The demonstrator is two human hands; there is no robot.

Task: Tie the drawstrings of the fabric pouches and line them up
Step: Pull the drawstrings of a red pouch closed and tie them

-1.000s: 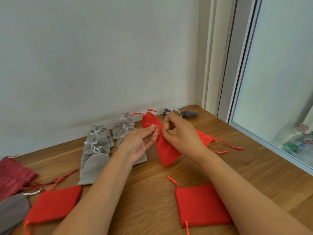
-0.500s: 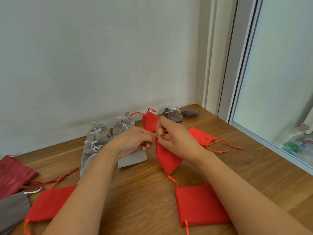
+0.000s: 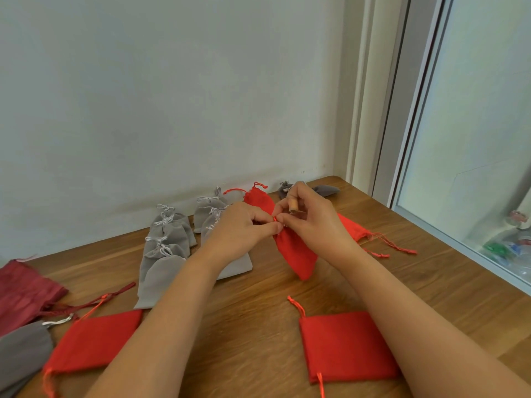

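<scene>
Both hands meet above the worktop (image 3: 431,282), fingertips together at the neck of a red pouch (image 3: 296,254). The left hand (image 3: 241,231) pinches the drawstring (image 3: 275,219) between thumb and forefinger, its other fingers curled in. The right hand (image 3: 313,222) pinches the same cord from the other side, spare fingers curled and lifted. The pouch hangs from that pinch, its body slanting down below the right hand; whether its bottom corner touches the worktop cannot be told. The knot appears to be in the making, but the cord is mostly hidden between the fingertips, so how far it has got is unclear.

The risks lie in the grip. The cord is thin and only a short bit shows, so a slip of either pinch would probably let a half-made knot spring open and the neck loosen. Uneven pulling could jam the knot short of the gathered neck.

Just beyond the left hand lie the tied grey pouches (image 3: 169,242) in overlapping rows, and a tied red pouch (image 3: 258,198) lies just behind the fingertips. A wide sweep of the left wrist could nudge these out of line. Behind the right hand a second red pouch (image 3: 353,229) trails loose strings (image 3: 396,245), which could snag. A flat red pouch (image 3: 92,343) under the left forearm and another flat pouch (image 3: 344,346) beside the right forearm look untied.
</scene>
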